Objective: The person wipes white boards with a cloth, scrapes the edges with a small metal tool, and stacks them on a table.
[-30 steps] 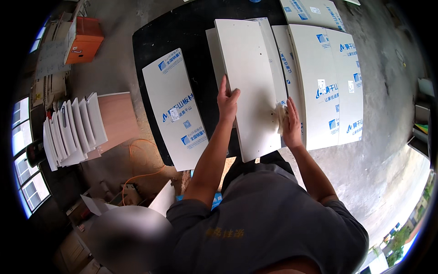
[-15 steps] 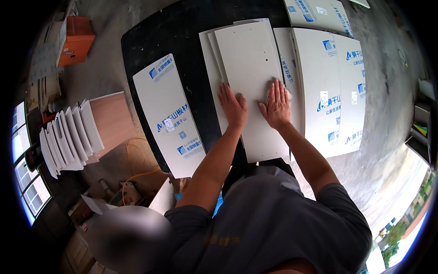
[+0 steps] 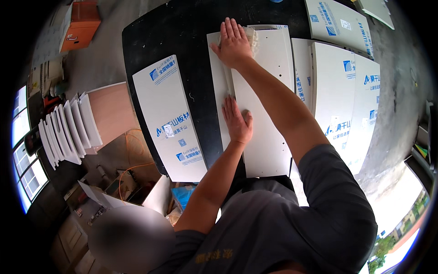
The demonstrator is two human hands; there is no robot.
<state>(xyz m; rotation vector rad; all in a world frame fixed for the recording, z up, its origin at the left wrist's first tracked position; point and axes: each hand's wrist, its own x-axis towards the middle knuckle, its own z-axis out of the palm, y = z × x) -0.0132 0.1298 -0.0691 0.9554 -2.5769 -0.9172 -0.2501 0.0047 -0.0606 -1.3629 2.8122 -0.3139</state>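
The right hand (image 3: 234,44), fingers outstretched over the cloth (image 3: 253,40), has moved up the board (image 3: 269,109); the left hand (image 3: 237,123), fingers extended, stays at its left edge.

A bare strip of black table (image 3: 196,91) leaves passage between the blue-printed board (image 3: 166,107) and the stacked panels' left side. The right forearm (image 3: 273,97) bars the middle of the top white panel (image 3: 262,134); the left hand (image 3: 238,127) covers its left edge. Printed boards (image 3: 333,82) crowd its right.
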